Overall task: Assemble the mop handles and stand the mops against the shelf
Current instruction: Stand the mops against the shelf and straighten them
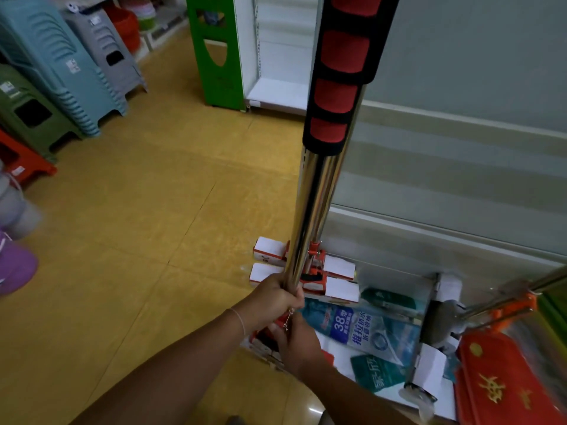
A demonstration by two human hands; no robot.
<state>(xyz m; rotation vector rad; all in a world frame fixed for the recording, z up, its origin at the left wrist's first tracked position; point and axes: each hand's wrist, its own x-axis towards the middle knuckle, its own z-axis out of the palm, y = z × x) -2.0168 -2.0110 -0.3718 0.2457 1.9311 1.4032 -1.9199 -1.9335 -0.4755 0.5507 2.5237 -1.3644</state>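
Chrome mop handle [310,216], upright: I see my left hand [276,297] curled around its lower end. Foam grip [340,75] far above. My right hand [294,345], just below, pinches the red fitting [283,321].

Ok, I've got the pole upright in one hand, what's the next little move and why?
Probably seat the joint: the left hand grips the chrome mop pole low down, and the right hand works at the red fitting just beneath it. Two mop heads already sit at the shelf base, so this one likely goes beside them afterwards.
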